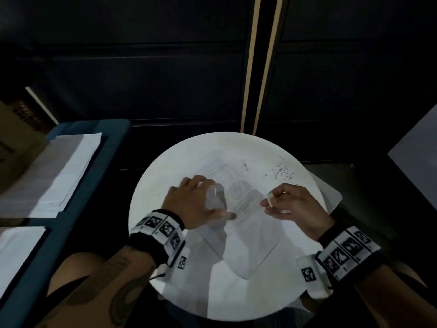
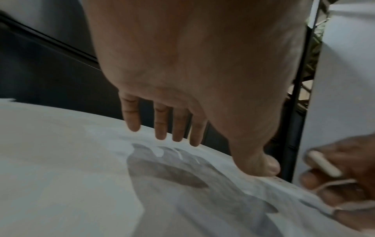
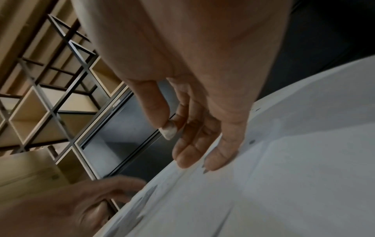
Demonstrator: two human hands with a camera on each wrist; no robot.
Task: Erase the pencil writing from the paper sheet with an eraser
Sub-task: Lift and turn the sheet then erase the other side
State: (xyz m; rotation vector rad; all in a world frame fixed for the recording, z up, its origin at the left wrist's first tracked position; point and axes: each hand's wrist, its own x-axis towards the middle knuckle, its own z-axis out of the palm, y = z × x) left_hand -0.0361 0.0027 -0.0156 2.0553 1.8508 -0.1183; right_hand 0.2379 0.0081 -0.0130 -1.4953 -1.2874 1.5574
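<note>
A paper sheet with faint pencil writing lies on a round white table. My left hand is spread over the sheet's left part, fingers straight just above it and the thumb tip pressing on the paper. To the right, my right hand hovers at the sheet's right edge, thumb and forefinger pinching a small white eraser. Its other fingers reach down close to the paper.
Dark eraser crumbs are scattered on the table's far right. A blue bench at the left carries stacks of white sheets. A grey panel stands at the right edge. Dark cabinets fill the background.
</note>
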